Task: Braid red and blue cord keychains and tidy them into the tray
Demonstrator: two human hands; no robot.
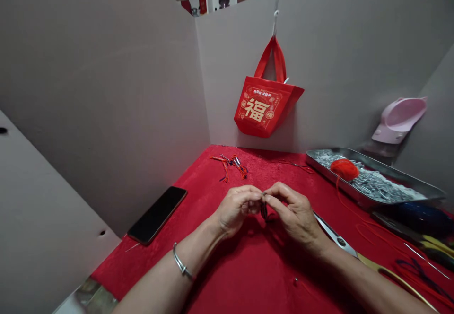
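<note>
My left hand (238,208) and my right hand (295,215) meet over the middle of the red cloth (234,276). The fingertips of both are pinched together on a small dark looped cord (264,211), which hangs down between them; its exact kind is too small to make out. Beyond my hands lies a small heap of red-and-dark cord pieces with silvery parts (234,162). Gold-handled scissors (341,241) rest under and beside my right forearm.
A metal tray (369,205) of silvery pieces holds a red yarn ball (344,169) at right. Yellow-handled pliers (432,245) lie nearer. A phone (158,214) lies left. A red bag (264,106) hangs on the back panel; a pink holder (399,120) is at right.
</note>
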